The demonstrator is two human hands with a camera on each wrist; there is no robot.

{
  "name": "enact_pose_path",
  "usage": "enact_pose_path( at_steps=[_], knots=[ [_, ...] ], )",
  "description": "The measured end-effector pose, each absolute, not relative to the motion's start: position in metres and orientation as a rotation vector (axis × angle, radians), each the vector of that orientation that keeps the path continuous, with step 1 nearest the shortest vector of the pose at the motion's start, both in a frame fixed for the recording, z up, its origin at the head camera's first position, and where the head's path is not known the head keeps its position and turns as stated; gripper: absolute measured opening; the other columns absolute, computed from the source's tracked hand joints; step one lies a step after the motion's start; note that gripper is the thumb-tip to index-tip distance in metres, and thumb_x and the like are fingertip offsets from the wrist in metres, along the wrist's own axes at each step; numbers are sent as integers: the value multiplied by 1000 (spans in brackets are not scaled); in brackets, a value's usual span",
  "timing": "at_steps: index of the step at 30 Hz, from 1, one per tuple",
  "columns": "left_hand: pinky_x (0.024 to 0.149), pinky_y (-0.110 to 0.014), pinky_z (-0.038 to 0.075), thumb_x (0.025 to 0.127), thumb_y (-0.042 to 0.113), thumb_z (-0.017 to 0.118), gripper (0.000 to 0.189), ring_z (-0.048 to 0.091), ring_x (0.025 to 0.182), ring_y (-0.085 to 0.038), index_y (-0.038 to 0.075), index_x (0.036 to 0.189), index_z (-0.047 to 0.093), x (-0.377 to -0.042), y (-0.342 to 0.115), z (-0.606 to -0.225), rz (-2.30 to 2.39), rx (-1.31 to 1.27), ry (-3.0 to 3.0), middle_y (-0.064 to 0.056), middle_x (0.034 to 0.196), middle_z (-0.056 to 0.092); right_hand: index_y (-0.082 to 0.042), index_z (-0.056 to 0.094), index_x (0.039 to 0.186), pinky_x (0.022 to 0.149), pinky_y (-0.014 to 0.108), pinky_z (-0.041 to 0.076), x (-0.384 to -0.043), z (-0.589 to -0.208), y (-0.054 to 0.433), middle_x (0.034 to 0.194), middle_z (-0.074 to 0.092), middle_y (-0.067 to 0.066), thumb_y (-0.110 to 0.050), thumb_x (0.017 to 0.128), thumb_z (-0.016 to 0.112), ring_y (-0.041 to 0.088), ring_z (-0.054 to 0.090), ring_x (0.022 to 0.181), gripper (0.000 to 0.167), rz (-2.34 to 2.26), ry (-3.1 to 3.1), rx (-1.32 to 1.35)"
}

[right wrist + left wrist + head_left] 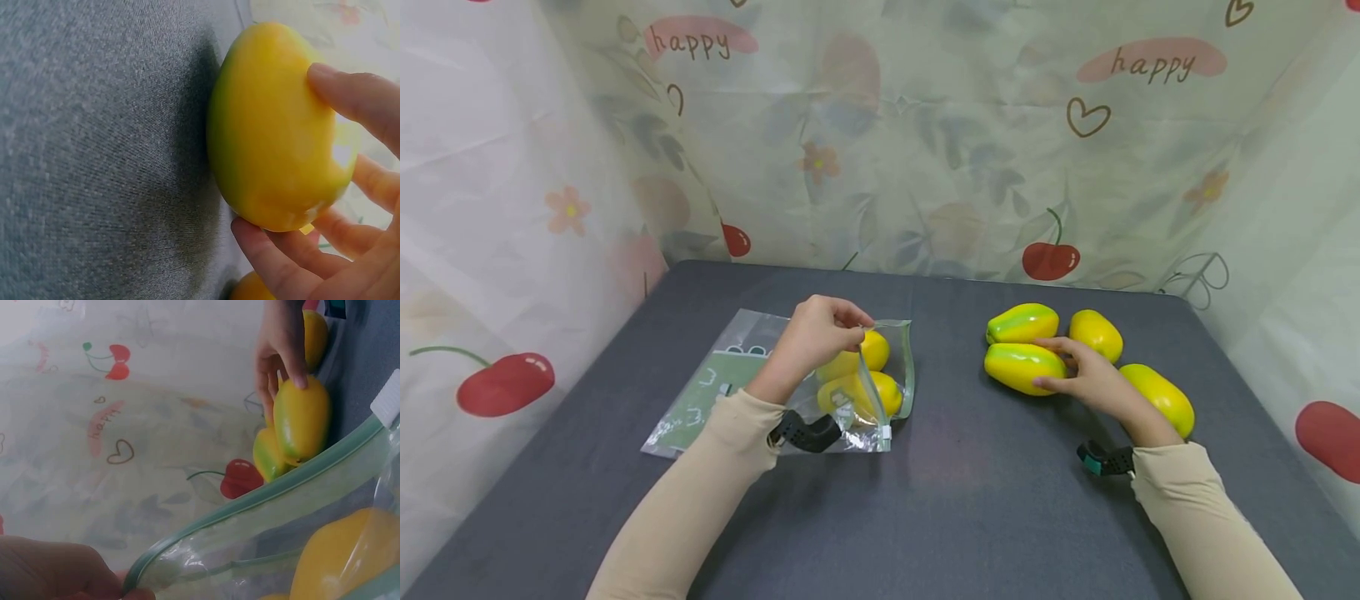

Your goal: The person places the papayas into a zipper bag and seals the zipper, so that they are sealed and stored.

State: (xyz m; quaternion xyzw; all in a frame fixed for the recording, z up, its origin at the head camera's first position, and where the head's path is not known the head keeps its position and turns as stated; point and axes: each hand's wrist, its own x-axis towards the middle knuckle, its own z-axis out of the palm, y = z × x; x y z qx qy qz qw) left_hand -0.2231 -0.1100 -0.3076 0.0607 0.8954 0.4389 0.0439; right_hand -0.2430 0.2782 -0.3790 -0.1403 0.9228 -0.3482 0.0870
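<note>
My left hand (820, 337) pinches the green-edged mouth of a clear zip bag (700, 404), holding it partly raised and gaping toward the right. Inside the bag lie yellow fruits (886, 393), seen through the plastic. On the right, my right hand (1090, 382) grips a yellow-green papaya (1017, 367) with thumb and fingertips around its near end. In the right wrist view, the thumb presses one side of this papaya (275, 137) and the fingers curl round its other side and end. A second papaya (1022, 323) lies just behind it.
Two more yellow fruits (1096, 333) lie beside and behind my right hand, one partly hidden by the wrist. A dark grey cloth covers the table (955, 517). Printed curtains (895, 167) hang along its back and sides. A white slider (387, 400) sits on the bag's zip.
</note>
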Motion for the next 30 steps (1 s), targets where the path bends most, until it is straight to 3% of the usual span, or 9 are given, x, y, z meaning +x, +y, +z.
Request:
enact_pose_path(
  at_steps=[13,30],
  knots=[
    [74,-31,55,87,8,62,21,72,82,-20,7,104,75,-224,-110,-308,1351,185,2735,-7,95,70,-5,40,144,102,60,38,-235,-367,272,144,43,20,-41,86,70,45,45,127,76,-1085,2754,-469],
    [74,-31,55,87,8,63,20,73,83,-22,9,102,75,-224,-110,-308,1361,204,2733,-7,96,71,-7,42,144,94,50,50,-219,-342,245,139,46,16,-31,85,73,37,54,120,70,-1217,2740,-570]
  ],
)
